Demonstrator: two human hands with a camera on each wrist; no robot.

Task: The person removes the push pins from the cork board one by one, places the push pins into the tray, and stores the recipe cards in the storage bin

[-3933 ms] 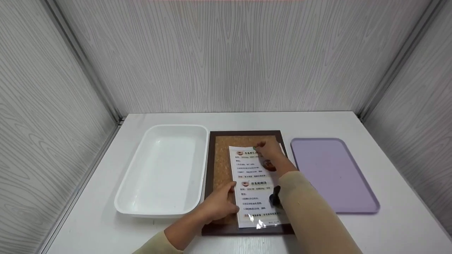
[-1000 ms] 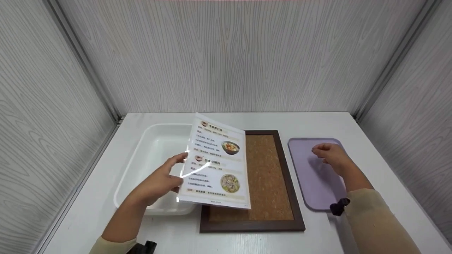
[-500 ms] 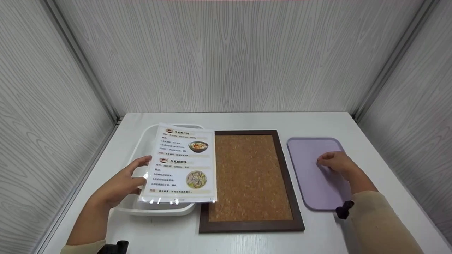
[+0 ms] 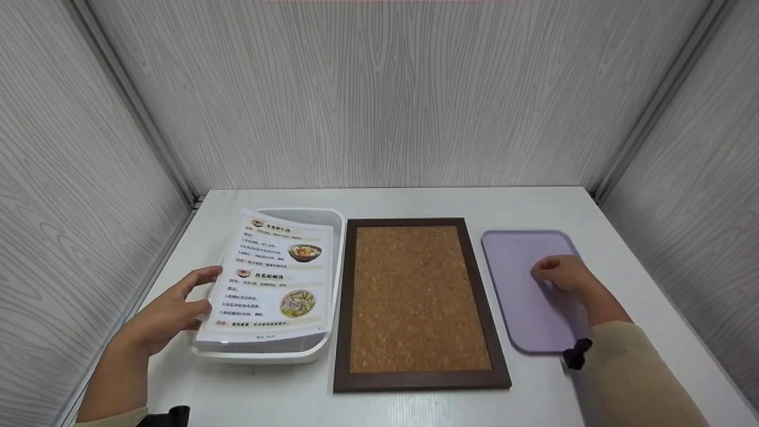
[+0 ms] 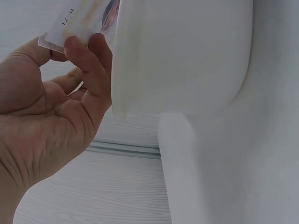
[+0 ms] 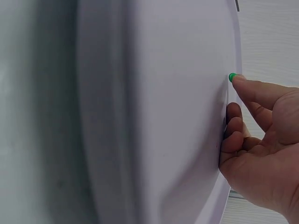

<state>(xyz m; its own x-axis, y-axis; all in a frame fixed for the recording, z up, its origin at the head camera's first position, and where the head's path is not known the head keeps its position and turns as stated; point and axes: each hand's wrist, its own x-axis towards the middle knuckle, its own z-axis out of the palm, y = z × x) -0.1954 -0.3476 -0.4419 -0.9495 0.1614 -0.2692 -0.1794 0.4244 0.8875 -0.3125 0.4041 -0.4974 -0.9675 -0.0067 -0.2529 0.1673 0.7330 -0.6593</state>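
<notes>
My left hand (image 4: 166, 317) pinches the left edge of a laminated recipe sheet (image 4: 270, 279) with printed text and two pictures of soup bowls. The sheet lies tilted over the white plastic tray (image 4: 339, 237), overlapping most of it in the head view. Fingers and a corner of the sheet show at the tray's rim in the left wrist view. On the right, my right hand (image 4: 566, 276) rests at the purple tray (image 4: 510, 261). Its thumb and forefinger pinch a small green push pin (image 6: 232, 77), close over the tray's surface; its point is hidden.
Between the two trays lies a cork board (image 4: 415, 296) in a dark brown frame, bare on top. Everything stands on a white table (image 4: 284, 397), closed in by grey wood-grain panels (image 4: 379, 95) at the back and sides.
The recipe sheet has come off the cork board and moved left over the white tray with my left hand. My right hand has gone from the board to the purple tray.
</notes>
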